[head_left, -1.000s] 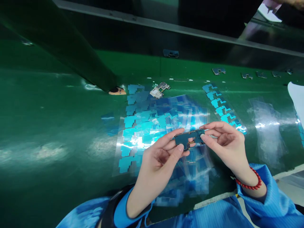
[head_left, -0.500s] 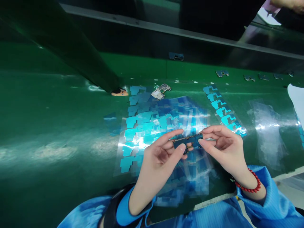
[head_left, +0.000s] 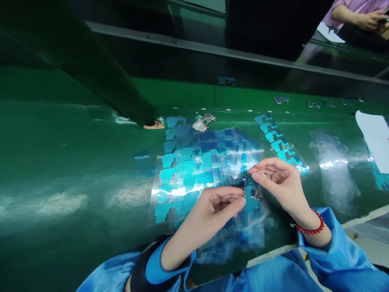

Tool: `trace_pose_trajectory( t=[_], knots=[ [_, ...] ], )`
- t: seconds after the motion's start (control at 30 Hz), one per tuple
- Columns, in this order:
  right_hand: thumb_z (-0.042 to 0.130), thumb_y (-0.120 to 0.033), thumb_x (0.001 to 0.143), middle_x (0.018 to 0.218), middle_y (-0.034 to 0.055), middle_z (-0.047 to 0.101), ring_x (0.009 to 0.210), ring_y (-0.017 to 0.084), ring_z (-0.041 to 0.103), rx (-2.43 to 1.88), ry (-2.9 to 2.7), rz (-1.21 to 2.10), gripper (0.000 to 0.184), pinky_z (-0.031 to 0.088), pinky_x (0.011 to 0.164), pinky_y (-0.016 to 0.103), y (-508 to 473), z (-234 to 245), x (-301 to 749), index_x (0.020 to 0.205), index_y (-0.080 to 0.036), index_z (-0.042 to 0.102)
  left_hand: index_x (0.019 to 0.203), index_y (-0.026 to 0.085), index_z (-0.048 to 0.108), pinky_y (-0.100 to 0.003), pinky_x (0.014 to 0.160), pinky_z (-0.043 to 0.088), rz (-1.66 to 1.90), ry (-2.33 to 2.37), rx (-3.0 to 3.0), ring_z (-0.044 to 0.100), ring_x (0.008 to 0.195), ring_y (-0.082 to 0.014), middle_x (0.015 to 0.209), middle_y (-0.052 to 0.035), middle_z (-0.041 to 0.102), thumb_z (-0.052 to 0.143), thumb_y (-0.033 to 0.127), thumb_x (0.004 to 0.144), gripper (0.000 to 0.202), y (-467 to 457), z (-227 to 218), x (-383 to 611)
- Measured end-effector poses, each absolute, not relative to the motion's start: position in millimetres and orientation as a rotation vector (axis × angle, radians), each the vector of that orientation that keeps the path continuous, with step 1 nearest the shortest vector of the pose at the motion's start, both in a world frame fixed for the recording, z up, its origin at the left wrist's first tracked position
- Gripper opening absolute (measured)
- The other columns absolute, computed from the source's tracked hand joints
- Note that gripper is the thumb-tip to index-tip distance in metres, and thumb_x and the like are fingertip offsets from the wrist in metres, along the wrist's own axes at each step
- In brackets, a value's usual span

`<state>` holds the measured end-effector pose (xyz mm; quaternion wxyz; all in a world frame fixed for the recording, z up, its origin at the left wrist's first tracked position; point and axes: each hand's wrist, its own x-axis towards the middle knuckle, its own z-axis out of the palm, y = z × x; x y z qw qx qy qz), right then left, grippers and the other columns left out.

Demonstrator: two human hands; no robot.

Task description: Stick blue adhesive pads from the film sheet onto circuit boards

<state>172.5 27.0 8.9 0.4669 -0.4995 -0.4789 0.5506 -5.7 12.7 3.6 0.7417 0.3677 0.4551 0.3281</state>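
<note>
A small circuit board (head_left: 252, 198) with a notch in one side is held up over the sheets, its face now shining teal. My left hand (head_left: 220, 205) is closed, thumb and fingers pinching the board's left edge. My right hand (head_left: 278, 182) is closed too, its thumb and forefinger pinched at the board's upper end. Whether a thin film lies between those fingertips cannot be made out. Below both hands spreads a pile of clear sheets (head_left: 188, 166) bearing blue board-shaped film stickers. A silvery circuit board (head_left: 204, 122) lies at the pile's far edge.
Several more boards (head_left: 281, 99) lie along the far side of the green table (head_left: 75, 162). A strip of blue stickers (head_left: 278, 144), clear sheets (head_left: 337, 170) and white paper (head_left: 375, 140) lie to the right. A dark post (head_left: 121, 89) stands left. Another person's hands (head_left: 369, 20) show top right.
The board has been turned from lying crosswise to upright, and its face has gone from dark blue to bright teal. My left hand has shifted lower; my right hand grips the upper end.
</note>
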Motion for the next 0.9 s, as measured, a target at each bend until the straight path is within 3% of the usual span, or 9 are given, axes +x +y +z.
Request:
trace_pose_trajectory(
  t=[0.2,0.3,0.43,0.53,0.7,0.9],
  knots=[
    [0.076,-0.020,0.076,0.088,0.0022,0.073,0.079,0.013,0.069,-1.149,-1.215,1.431,0.016,0.060,0.063,0.019,29,8,165,0.090,-0.021,0.069,0.060,0.015,0.064,-0.014,0.055,0.050,0.613,0.870,0.790,0.063,0.054,-0.0090,0.057,-0.0001,0.068,0.073,0.024,0.071,0.017,11,5,-3],
    [0.072,-0.020,0.080,0.105,0.0030,0.070,0.097,0.015,0.067,-1.129,-1.334,1.264,0.020,0.060,0.078,0.024,25,9,166,0.100,-0.023,0.069,0.059,0.015,0.062,-0.014,0.056,0.050,0.760,0.956,0.741,0.065,0.056,-0.0099,0.057,-0.0008,0.070,0.077,0.024,0.069,0.020,9,1,-3],
    [0.077,-0.023,0.077,0.120,0.0050,0.064,0.110,0.019,0.061,-1.149,-1.672,0.985,0.044,0.054,0.092,0.031,19,5,172,0.118,-0.026,0.062,0.067,0.016,0.064,-0.016,0.060,0.053,1.008,1.051,0.645,0.069,0.062,-0.0127,0.061,-0.0005,0.072,0.082,0.025,0.065,0.021,10,-6,-2],
    [0.076,-0.021,0.078,0.118,0.0075,0.065,0.108,0.019,0.061,-1.083,-1.866,0.786,0.050,0.053,0.092,0.032,18,2,174,0.124,-0.023,0.058,0.082,0.015,0.069,-0.018,0.066,0.056,1.064,1.035,0.614,0.072,0.070,-0.0154,0.067,-0.0015,0.074,0.083,0.027,0.066,0.024,11,-8,0],
    [0.071,-0.014,0.082,0.106,0.0074,0.066,0.091,0.015,0.063,-1.017,-1.943,0.681,0.045,0.054,0.083,0.028,21,1,174,0.125,-0.019,0.057,0.083,0.018,0.072,-0.013,0.065,0.056,1.092,0.989,0.567,0.072,0.067,-0.0111,0.076,0.0008,0.077,0.084,0.022,0.064,0.023,8,-8,3],
    [0.069,-0.009,0.082,0.095,0.0056,0.066,0.085,0.015,0.062,-0.977,-1.987,0.643,0.048,0.054,0.080,0.029,23,5,178,0.127,-0.018,0.056,0.088,0.018,0.074,-0.012,0.068,0.055,1.035,0.954,0.635,0.073,0.073,-0.0107,0.088,-0.0014,0.078,0.082,0.019,0.068,0.022,7,-7,-1]
  ],
)
